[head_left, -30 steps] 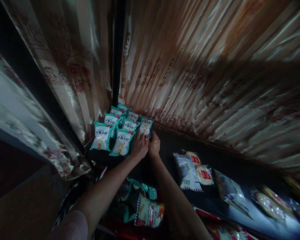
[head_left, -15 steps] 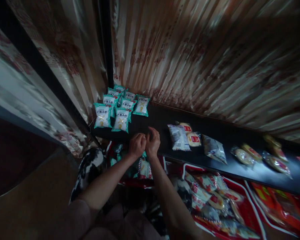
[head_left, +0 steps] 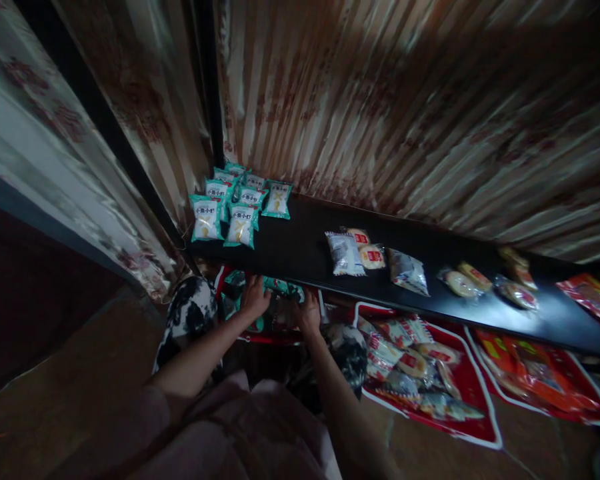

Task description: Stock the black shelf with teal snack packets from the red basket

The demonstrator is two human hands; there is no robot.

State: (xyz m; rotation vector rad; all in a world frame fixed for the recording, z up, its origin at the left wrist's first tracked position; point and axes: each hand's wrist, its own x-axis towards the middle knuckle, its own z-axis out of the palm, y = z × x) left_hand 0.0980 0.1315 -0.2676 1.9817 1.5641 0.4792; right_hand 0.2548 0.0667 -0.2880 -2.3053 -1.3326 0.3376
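My left hand [head_left: 255, 300] reaches down into a red basket [head_left: 220, 277] below the shelf's front edge. Its thumb stands apart from the fingers, with nothing seen in its grasp. Near the basket's right side is my right hand [head_left: 309, 313], fingers loosely apart and partly in shadow. Between the hands, just under the edge, lies a green snack bag [head_left: 283, 287]; I cannot tell whether either hand touches it. More green packets fill the basket's left part, dim and half hidden. On the black shelf [head_left: 295, 233] above, several green-and-white snack bags [head_left: 241, 225] stand grouped at the left corner.
Along the shelf are a silver-blue bag [head_left: 346, 253], round wrapped pastries [head_left: 371, 257], another silvery bag [head_left: 409, 271] and a red packet [head_left: 590, 297]. To the right stand a basket of mixed snacks [head_left: 493, 427] and one of orange-red packets [head_left: 545, 377]. Patterned curtains [head_left: 380, 100] hang behind.
My hands were held together at the shelf's front edge; they have moved apart and down into the basket. The view has shifted slightly, and the shelf goods look unmoved.
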